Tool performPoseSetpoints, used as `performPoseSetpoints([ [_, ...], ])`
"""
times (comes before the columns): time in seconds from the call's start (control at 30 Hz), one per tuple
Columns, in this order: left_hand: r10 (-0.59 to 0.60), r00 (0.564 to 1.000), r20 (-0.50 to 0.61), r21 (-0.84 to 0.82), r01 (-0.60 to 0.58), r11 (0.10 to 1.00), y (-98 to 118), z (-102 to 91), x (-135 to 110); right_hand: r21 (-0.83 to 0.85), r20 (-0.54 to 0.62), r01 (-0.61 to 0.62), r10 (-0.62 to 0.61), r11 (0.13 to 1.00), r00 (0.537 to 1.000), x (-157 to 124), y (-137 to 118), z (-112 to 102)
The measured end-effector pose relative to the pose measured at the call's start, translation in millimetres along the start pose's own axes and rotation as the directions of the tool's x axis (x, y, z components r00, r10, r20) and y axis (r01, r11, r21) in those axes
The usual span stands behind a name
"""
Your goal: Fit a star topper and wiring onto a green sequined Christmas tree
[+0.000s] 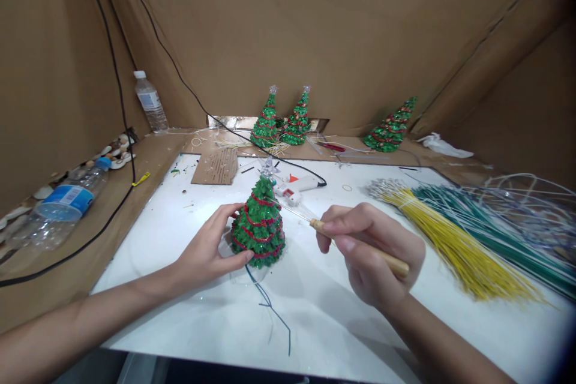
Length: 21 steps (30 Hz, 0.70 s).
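Note:
A small green tinsel tree (260, 225) with red garland and a clear star on top stands on the white board (189, 288). My left hand (211, 249) wraps round its lower left side, fingers curled against it. My right hand (366, 252) is closed on a wooden-handled awl (360, 246), whose thin metal point reaches left to the tree's upper part. A dark wire trails from under the tree toward me.
A white glue gun (299, 187) lies behind the tree. Bundles of yellow (454, 240) and green sticks (495, 228) lie at right. Three finished trees (266, 123) stand at the back. Water bottles (150, 102) sit at left, and cardboard walls surround the bench.

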<state>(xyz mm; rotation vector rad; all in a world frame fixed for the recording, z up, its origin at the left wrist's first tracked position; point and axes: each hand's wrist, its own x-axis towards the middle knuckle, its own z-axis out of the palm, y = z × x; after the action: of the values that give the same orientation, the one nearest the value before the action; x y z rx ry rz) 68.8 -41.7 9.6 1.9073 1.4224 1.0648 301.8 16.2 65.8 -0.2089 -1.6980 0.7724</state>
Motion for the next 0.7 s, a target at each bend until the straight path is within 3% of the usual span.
performPoseSetpoints([
  [0.7, -0.002, 1.0, 0.014, -0.001, 0.002, 1.0, 2.5, -1.2, -0.2, 0.032, 0.01, 0.008, -0.009, 0.999, 1.0, 0.8, 0.7, 0.5],
])
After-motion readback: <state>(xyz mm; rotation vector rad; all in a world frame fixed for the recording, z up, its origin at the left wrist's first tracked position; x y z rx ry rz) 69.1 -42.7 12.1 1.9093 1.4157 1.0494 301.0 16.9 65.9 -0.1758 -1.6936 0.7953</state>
